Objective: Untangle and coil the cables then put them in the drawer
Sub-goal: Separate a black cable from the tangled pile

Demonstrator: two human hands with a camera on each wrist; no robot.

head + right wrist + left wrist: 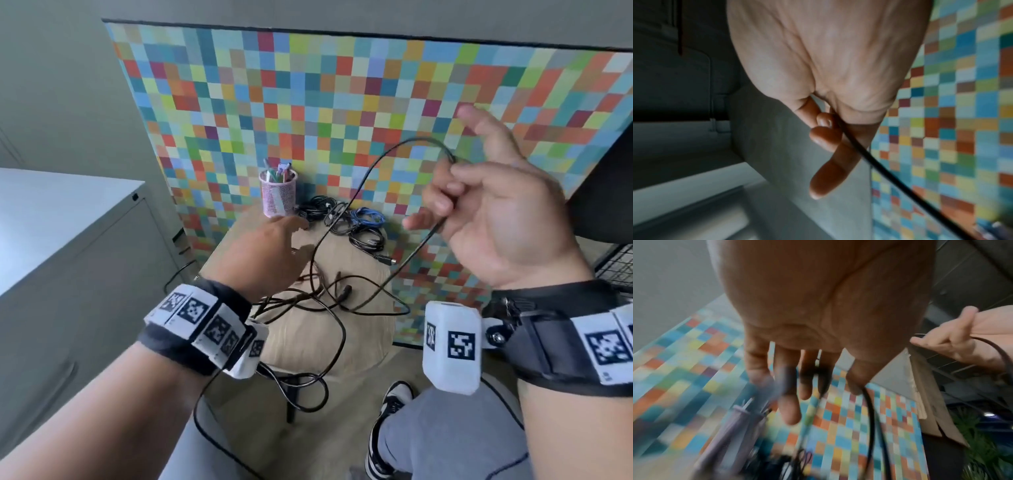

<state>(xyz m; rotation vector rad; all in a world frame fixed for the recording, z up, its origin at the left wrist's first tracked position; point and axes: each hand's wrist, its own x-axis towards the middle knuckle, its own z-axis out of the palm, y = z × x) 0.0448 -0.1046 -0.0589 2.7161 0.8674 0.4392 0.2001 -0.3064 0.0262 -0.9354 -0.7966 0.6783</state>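
On stool (363,329), pink mesh cup (277,198) holding pens (279,171), tangled cables (329,219)

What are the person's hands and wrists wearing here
Both hands, left hand and right hand, are bare. Each wrist carries a black strap: left wrist band and right wrist band, both faced with white tiles printed with black square markers. A white boxy camera housing hangs at the right wrist.

Head view looks down over both wrists; wrist views (close, along fingers) share the checkered panel (342,102).
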